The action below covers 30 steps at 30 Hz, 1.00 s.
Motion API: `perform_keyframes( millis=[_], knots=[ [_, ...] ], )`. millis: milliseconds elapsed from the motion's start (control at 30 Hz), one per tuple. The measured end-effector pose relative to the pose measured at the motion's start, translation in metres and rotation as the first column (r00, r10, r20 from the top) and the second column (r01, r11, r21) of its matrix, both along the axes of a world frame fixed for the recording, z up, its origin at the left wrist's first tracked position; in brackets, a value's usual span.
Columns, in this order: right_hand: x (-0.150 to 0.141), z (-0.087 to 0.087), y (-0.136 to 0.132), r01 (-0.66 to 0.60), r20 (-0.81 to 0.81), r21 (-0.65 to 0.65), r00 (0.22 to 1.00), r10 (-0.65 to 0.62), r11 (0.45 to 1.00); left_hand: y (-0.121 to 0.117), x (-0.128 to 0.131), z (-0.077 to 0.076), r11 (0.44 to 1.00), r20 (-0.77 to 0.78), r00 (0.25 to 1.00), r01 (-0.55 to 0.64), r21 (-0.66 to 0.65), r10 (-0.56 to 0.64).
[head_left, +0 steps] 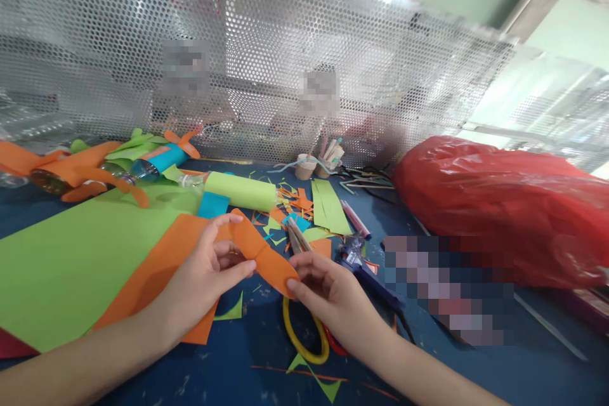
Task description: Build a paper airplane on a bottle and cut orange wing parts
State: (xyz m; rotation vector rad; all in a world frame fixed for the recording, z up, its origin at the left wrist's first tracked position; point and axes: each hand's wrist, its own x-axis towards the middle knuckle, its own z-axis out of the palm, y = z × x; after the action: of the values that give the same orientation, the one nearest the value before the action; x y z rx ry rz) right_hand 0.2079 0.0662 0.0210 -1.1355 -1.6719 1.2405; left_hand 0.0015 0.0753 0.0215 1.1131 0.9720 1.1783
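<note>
Between my two hands is a cut orange paper strip (266,257) with rounded ends and a crease across its middle. My left hand (209,266) pinches it near its upper left end and the crease. At the lower right end, my right hand (328,282) grips it between thumb and fingers. Scissors with a yellow handle loop (305,336) lie under my right hand, their blades pointing away and partly hidden. Below my left hand rests an orange paper sheet (157,266), overlapping a large green sheet (61,260). A blue glue gun (368,273) lies right of my right hand.
A bottle wrapped in green paper (240,190) lies ahead, near paper scraps (297,203) and green strips (328,206). More paper-covered bottles (162,162) are at the back left. Cups of pens (328,162) stand by the perforated metal screen (285,44). A red plastic bag (504,203) fills the right.
</note>
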Motion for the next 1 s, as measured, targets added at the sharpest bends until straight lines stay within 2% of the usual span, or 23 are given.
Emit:
perform_keyframes(
  millis=[267,433,600,733,800,867,933,1000],
  knots=[
    [0.001,0.003,0.002,0.018,0.03,0.012,0.999,-0.018,1.0,0.0,0.001,0.005,0.987,0.12,0.993,0.006,-0.163,0.014],
    [0.001,0.005,0.002,0.017,-0.015,-0.039,1.0,-0.018,0.999,0.001,0.0,0.007,0.993,0.125,0.991,-0.035,-0.11,0.049],
    [0.0,0.004,0.002,0.016,-0.058,-0.085,0.998,-0.021,0.996,-0.003,0.001,0.01,0.991,0.159,0.984,-0.064,-0.117,0.082],
    [0.003,0.005,0.002,0.034,-0.037,-0.056,0.999,-0.037,0.998,-0.001,-0.001,0.014,0.985,0.238,0.961,-0.11,-0.133,0.139],
    [0.005,0.008,0.002,0.069,-0.007,-0.024,0.998,-0.069,0.997,0.001,-0.004,0.015,0.983,0.211,0.966,-0.12,-0.142,0.149],
    [0.008,0.012,0.003,0.086,0.031,0.013,0.996,-0.086,0.996,0.004,-0.007,0.015,0.989,0.147,0.984,-0.08,-0.122,0.098],
    [0.009,0.016,0.003,0.092,0.068,0.052,0.993,-0.095,0.994,0.006,-0.009,0.014,0.992,0.087,0.996,0.041,-0.12,-0.031],
    [0.009,0.018,0.003,0.085,0.084,0.064,0.992,-0.09,0.994,0.006,-0.01,0.013,0.972,0.061,0.982,0.184,-0.148,-0.177]
  ],
)
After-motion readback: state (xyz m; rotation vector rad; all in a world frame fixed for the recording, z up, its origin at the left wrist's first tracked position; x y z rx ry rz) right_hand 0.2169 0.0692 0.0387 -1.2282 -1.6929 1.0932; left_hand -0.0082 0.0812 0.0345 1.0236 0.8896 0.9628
